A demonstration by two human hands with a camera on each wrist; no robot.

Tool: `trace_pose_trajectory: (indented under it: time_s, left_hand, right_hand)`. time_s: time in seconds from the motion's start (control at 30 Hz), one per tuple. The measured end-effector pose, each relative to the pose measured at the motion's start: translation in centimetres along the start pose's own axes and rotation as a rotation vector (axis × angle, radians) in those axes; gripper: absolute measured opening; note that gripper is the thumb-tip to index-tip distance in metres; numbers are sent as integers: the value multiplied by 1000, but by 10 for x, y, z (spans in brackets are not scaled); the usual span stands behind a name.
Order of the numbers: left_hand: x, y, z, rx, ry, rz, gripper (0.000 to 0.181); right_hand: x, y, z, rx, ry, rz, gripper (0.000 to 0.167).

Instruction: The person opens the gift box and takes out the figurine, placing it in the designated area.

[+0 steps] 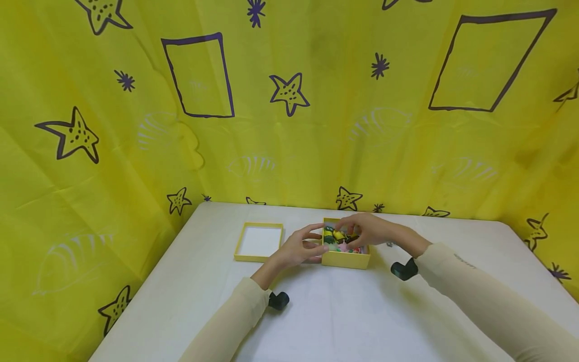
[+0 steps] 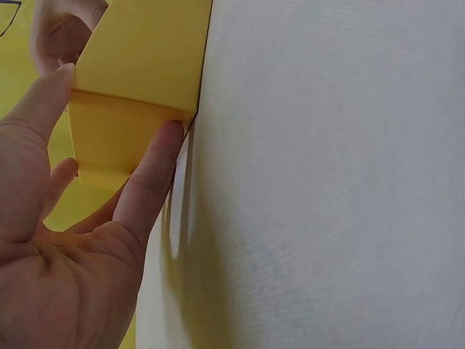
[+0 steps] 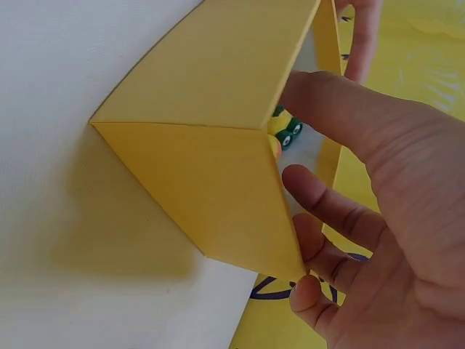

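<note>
A yellow box (image 1: 346, 260) holds several small colourful figures (image 1: 341, 240); one yellow and green figure (image 3: 285, 129) shows past its rim in the right wrist view. My left hand (image 1: 299, 247) is at the box's left side, its fingertips touching the yellow wall (image 2: 120, 138), thumb near the top edge and one finger low by the table. From above, my right hand (image 1: 366, 230) reaches over the box. In the right wrist view its thumb goes inside and its other fingers (image 3: 320, 211) lie spread along the rim. The thumb's tip is hidden; no held figure is visible.
Left of the box lies a shallow yellow-edged lid (image 1: 259, 241) with a white inside. Both stand on a white table (image 1: 325, 311). Behind hangs a yellow curtain (image 1: 316, 151) with stars and frames drawn on it. Dark devices are at both wrists.
</note>
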State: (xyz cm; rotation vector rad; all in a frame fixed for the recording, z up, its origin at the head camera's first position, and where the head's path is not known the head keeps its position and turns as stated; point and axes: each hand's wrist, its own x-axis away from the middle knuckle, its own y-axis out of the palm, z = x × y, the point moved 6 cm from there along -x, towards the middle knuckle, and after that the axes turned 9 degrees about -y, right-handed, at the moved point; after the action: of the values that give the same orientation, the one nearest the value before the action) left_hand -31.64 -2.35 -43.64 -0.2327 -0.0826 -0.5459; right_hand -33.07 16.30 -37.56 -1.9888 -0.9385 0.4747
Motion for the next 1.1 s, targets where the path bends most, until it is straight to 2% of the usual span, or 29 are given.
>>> trace_pose_trajectory:
  time_s: [0.1, 0.27, 0.57, 1.1]
  left_hand:
    - [0, 0, 0, 15, 0, -8, 69]
    - [-1, 0, 0, 28, 6, -12, 69]
    - [0, 0, 0, -2, 8, -1, 69]
    - [0, 0, 0, -4, 6, 7, 69]
  right_hand:
    - [-2, 4, 1, 10, 8, -13, 43]
    - [-6, 8, 2, 96, 16, -28, 33]
    - [-9, 12, 5, 214, 19, -34, 20]
    - [-11, 17, 4, 326, 13, -5, 17]
